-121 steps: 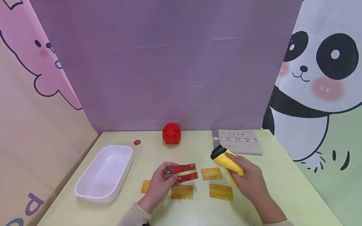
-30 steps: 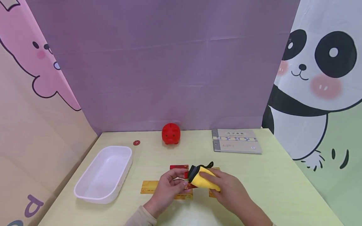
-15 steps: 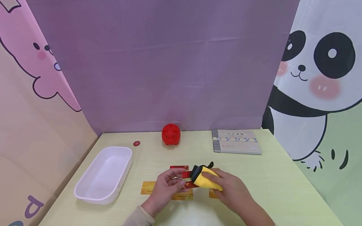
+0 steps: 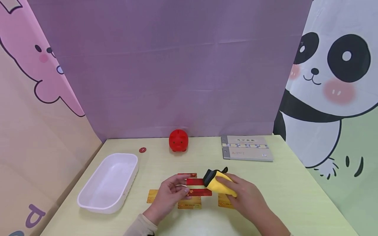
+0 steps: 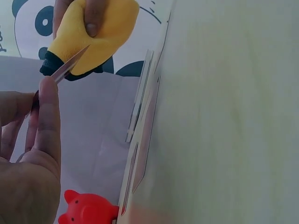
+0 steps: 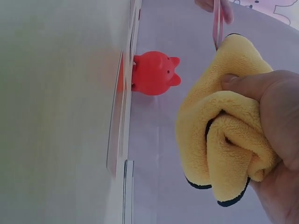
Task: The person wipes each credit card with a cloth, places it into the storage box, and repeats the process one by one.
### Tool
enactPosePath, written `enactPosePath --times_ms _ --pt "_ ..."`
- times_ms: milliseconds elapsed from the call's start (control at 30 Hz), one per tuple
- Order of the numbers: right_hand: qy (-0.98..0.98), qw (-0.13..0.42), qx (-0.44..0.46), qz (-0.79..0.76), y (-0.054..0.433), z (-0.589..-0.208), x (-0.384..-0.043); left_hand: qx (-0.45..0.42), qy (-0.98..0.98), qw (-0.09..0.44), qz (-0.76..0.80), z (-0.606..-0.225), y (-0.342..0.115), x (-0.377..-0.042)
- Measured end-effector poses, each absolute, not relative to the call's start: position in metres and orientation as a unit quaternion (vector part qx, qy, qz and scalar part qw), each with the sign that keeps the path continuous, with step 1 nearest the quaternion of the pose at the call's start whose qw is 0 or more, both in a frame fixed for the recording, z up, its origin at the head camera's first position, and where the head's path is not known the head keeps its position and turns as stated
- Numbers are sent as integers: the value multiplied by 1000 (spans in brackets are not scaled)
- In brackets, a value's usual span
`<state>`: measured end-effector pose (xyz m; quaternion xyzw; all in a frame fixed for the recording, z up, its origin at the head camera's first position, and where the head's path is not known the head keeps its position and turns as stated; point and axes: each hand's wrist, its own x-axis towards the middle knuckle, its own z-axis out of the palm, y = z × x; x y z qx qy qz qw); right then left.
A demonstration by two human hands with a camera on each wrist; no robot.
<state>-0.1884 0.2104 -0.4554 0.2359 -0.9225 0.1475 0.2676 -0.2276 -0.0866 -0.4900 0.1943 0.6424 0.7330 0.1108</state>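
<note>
My left hand pinches a red card with a pale stripe between thumb and fingers, raised above the table. In the left wrist view the card shows edge-on, reaching the cloth. My right hand grips a bunched yellow cloth with black trim, which overlaps the card's far right part in the head view. Folds of the cloth bulge from the hand in the right wrist view. Below lie gold cards, partly hidden by the hands, and another red card just behind.
A white tray stands at the left of the table. Towards the back are a small red disc, a red piggy bank and a grey notebook. A purple curtain hangs behind the table.
Four seconds ago the cloth was apart from the card, to its right. It then covered much of the card, and has since slid right, baring more of it.
</note>
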Motion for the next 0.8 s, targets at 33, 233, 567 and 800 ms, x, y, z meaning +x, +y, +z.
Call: enactPosePath --times_ms 33,233,567,800 --pt "-920 273 236 151 212 -456 -189 194 643 110 733 -490 -87 -228" --pt "-910 302 225 175 220 -457 -193 173 645 110 736 -490 -91 -229" --pt "-896 330 217 205 224 -457 -194 165 651 113 732 -491 -93 -231" --pt "-897 328 210 206 223 -458 -195 172 656 108 726 -490 -93 -231"
